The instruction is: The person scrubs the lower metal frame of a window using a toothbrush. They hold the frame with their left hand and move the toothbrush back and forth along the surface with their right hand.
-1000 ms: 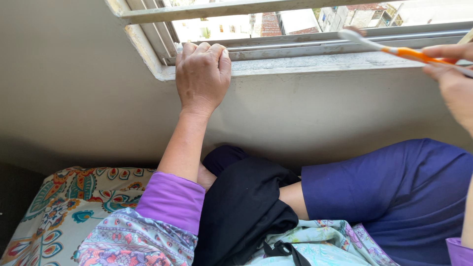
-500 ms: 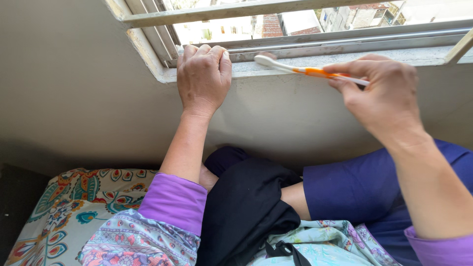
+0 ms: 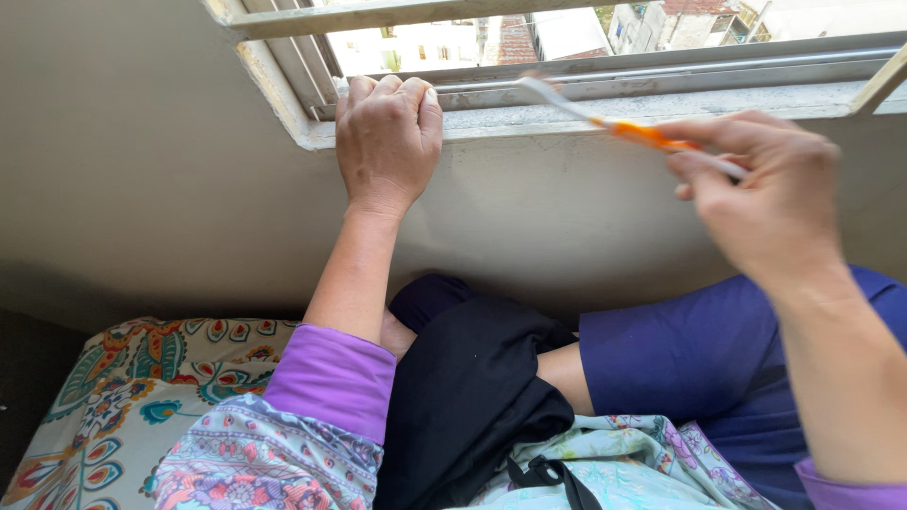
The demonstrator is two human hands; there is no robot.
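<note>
Head view is showing a person sitting against a grey wall (image 3: 142,189) under a window; the left hand (image 3: 387,142), in the upper middle of the frame, is curling its fingers over the edge of the concrete window sill (image 3: 529,118), and its grip is closed tight on that edge. The right hand (image 3: 765,203), at the upper right of the frame, is pinching an orange and white toothbrush (image 3: 628,127) between thumb and fingers; its grip is narrow and is holding the handle. The toothbrush is slanting up to the left, and its blurred head is lying over the sill, just below the metal window track (image 3: 661,76), near the left hand but apart from it. In the lower part of the frame, purple sleeves (image 3: 331,378), a black cloth (image 3: 472,397) and blue trousers (image 3: 680,359) are showing; a patterned cushion (image 3: 123,397) is lying at the lower left.
</note>
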